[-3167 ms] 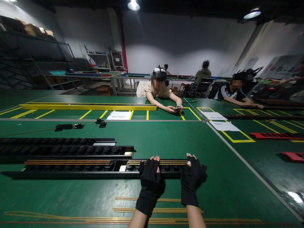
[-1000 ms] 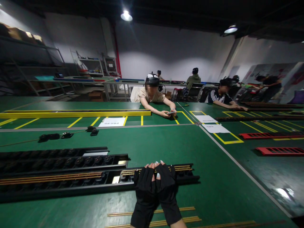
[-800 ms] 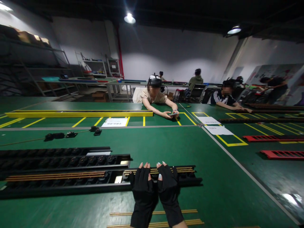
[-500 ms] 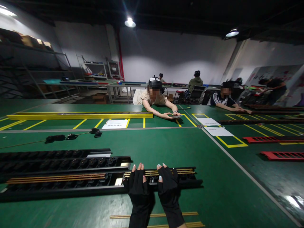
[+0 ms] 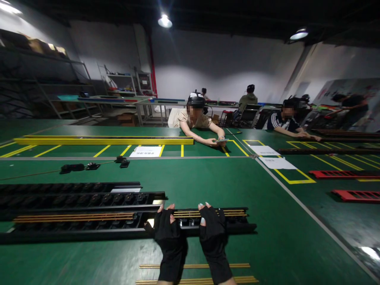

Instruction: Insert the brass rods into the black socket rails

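Both my hands wear black fingerless gloves. My right hand [image 5: 211, 222] is closed over thin brass rods [image 5: 236, 213] lying along a black channel rail [image 5: 240, 228], its fingertips at the far side and its thumb nearer me. My left hand [image 5: 166, 225] lies over the left end of the same rods with its fingers spread, touching the rail; the rod ends beneath it are hidden. Left of it, copper-coloured rods [image 5: 74, 217] rest on a longer black rail section with a row of black parts. More brass rods [image 5: 194, 266] lie on the green table in front, partly behind my wrists.
Another black rail [image 5: 89, 200] lies behind at left, with small black parts on a rod [image 5: 73, 168] beyond. A yellow bar [image 5: 103, 141] and paper sheets [image 5: 145, 152] lie farther off. A person [image 5: 196, 118] opposite holds a flat object. Red frames [image 5: 356, 194] lie right.
My left hand has slid left toward the rods' left end, and its fingers have spread. My right hand stays over the rods. The view has shifted slightly.
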Tool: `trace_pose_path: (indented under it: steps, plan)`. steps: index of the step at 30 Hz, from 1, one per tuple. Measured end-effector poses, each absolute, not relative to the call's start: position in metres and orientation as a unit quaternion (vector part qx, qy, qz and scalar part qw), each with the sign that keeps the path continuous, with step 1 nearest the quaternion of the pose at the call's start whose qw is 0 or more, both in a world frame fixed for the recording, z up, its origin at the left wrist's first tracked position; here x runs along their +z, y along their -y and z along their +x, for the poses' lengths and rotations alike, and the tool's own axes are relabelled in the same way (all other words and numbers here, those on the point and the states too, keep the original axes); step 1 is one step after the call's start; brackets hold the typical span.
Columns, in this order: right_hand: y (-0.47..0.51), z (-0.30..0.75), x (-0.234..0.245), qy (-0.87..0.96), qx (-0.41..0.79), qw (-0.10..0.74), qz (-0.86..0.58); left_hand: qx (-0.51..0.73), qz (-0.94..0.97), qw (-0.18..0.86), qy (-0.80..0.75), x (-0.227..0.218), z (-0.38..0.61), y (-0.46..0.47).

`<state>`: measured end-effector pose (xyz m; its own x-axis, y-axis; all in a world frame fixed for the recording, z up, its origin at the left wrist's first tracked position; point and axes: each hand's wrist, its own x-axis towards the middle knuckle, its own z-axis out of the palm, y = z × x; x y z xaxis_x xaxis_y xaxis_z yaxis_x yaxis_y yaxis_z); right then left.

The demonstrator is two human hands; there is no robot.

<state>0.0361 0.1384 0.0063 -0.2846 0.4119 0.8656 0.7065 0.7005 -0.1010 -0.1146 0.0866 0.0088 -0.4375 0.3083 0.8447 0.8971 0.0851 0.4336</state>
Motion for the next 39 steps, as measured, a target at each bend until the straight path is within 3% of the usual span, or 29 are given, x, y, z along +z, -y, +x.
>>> trace_pose_path:
  steps: [9, 16, 22, 39]
  plan:
    - [-0.138, 0.038, 0.006, 0.784, -0.141, 0.480, -0.366, -0.582, -0.391, 0.267, 0.662, -0.002, -0.132, -0.093]
    - [-0.140, 0.037, 0.002, 0.783, -0.149, 0.484, -0.362, -0.562, -0.411, 0.294, 0.655, 0.007, -0.126, -0.087]
    - [-0.140, 0.038, 0.002, 0.785, -0.153, 0.478, -0.362, -0.458, -0.506, 0.295, 0.669, 0.015, -0.107, -0.086]
    - [-0.132, 0.031, 0.009, 0.771, -0.107, 0.492, -0.390, -0.433, -0.572, 0.292, 0.633, 0.015, -0.090, -0.088]
